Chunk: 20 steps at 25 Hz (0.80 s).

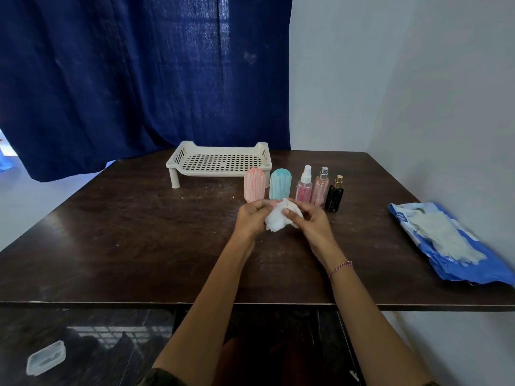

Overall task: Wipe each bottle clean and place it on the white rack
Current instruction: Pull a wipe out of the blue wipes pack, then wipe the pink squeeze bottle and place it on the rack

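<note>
Both my hands meet over the middle of the dark table, holding a crumpled white wipe. My left hand grips its left side and my right hand pinches its right side, thumb on top. A sliver of something pale pink shows at the wipe's top edge; the rest is hidden. Behind the hands stand a pink rounded bottle, a teal rounded bottle, a pink spray bottle with a white top, a pink bottle with a silver cap and a black bottle with a gold cap. Nothing sits on the white rack at the back.
A blue wipe packet with white wipes on it lies at the table's right edge, near the wall. A dark blue curtain hangs behind the table. A clear plastic box lies on the floor at the lower left.
</note>
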Motion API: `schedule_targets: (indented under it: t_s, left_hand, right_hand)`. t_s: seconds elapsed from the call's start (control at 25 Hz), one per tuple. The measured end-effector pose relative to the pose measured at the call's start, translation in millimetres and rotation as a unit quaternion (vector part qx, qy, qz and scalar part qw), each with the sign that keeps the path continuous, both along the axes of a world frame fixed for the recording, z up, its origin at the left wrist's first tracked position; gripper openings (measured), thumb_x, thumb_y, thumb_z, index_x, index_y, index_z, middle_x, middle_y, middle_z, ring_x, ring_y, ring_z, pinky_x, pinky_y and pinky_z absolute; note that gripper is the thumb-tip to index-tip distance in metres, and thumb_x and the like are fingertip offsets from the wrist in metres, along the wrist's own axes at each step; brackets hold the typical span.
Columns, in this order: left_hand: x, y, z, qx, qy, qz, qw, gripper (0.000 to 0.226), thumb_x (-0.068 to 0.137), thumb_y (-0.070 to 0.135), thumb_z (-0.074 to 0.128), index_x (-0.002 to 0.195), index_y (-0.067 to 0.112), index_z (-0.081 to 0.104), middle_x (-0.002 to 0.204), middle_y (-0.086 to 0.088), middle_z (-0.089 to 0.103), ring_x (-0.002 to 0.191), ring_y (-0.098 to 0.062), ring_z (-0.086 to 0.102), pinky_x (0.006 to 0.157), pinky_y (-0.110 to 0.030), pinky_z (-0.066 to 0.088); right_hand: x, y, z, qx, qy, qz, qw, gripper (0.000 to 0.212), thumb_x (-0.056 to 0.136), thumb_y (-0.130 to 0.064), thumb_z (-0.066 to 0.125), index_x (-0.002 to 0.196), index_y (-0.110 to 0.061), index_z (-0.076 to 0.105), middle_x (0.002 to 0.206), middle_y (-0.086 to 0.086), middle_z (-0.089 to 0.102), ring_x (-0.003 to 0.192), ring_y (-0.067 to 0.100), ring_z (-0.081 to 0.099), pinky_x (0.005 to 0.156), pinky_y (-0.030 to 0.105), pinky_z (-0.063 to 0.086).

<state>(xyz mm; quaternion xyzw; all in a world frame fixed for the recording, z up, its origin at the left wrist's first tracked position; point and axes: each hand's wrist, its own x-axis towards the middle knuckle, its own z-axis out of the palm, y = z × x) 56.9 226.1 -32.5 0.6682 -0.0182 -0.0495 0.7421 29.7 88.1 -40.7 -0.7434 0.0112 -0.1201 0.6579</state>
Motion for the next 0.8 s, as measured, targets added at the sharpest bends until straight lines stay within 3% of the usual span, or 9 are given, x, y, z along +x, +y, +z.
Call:
schedule_targets:
  t_s: [0.08,0.16,0.28,0.36,0.44,0.56,0.8]
  left_hand:
    - [-4.0,1.6,4.0,-0.008,-0.016,0.007,1.0,0.026,0.098,0.014,0.046,0.097,0.004,0.07,0.101,-0.012,0.069,0.088,-0.02,0.068,0.066,-0.026,0.058]
    - [-2.3,5.5,4.9,-0.009,-0.051,0.083,0.995,0.028,0.099,0.018,0.044,0.094,0.008,0.07,0.089,-0.008,0.071,0.077,-0.016,0.069,0.061,-0.024,0.056]
    - [12.5,13.6,4.0,-0.009,-0.122,0.243,0.962,0.014,0.093,0.018,0.055,0.092,0.014,0.068,0.088,-0.005,0.07,0.083,-0.017,0.067,0.076,-0.038,0.057]
    - [24.4,16.9,6.1,0.011,-0.162,0.278,0.947,0.015,0.089,0.011,0.06,0.104,0.014,0.065,0.102,-0.004,0.067,0.094,-0.015,0.062,0.087,-0.037,0.054]
    - [33.9,17.7,8.8,0.027,-0.17,0.254,0.952,0.033,0.088,0.004,0.061,0.12,0.011,0.058,0.12,-0.006,0.061,0.111,-0.014,0.057,0.099,-0.029,0.047]
    - [46.6,17.3,3.1,0.071,-0.172,0.188,0.964,0.047,0.089,0.001,0.058,0.133,0.011,0.048,0.139,-0.006,0.051,0.131,-0.017,0.044,0.111,-0.035,0.035]
    - [51.7,19.9,-2.7,0.051,-0.162,0.134,0.976,0.048,0.09,-0.004,0.054,0.136,0.008,0.046,0.132,-0.011,0.056,0.123,-0.017,0.052,0.103,-0.032,0.044]
  right_hand:
    - [0.7,-2.5,-2.3,0.019,0.013,-0.014,1.0,0.035,0.08,-0.021,0.071,0.112,-0.01,0.066,0.105,0.005,0.07,0.095,0.014,0.065,0.081,0.028,0.054]
    - [-0.5,-6.2,-3.5,0.051,0.017,-0.035,0.998,0.03,0.079,-0.02,0.072,0.106,-0.009,0.068,0.099,0.005,0.071,0.092,0.016,0.067,0.079,0.028,0.055]
    - [-2.8,-9.8,-3.1,0.103,0.027,-0.049,0.993,0.022,0.078,-0.019,0.072,0.099,-0.014,0.07,0.095,0.0,0.071,0.09,0.013,0.067,0.078,0.027,0.055]
    - [-3.4,-8.8,-1.0,0.134,0.034,-0.043,0.99,0.017,0.079,-0.016,0.071,0.095,-0.017,0.069,0.095,0.001,0.07,0.086,0.011,0.067,0.073,0.025,0.056]
    - [-3.3,-6.1,1.3,0.171,0.037,-0.034,0.984,0.015,0.08,-0.012,0.07,0.094,-0.015,0.068,0.095,0.002,0.069,0.083,0.011,0.068,0.066,0.022,0.057]
    - [-1.6,-4.5,1.9,0.164,0.011,-0.034,0.986,0.017,0.08,-0.009,0.069,0.096,-0.015,0.069,0.098,0.0,0.068,0.088,0.01,0.067,0.066,0.021,0.056]
    - [-1.1,-6.3,0.2,0.16,-0.003,-0.019,0.987,0.025,0.078,-0.012,0.07,0.102,-0.016,0.07,0.104,-0.003,0.069,0.099,0.011,0.064,0.081,0.027,0.055]
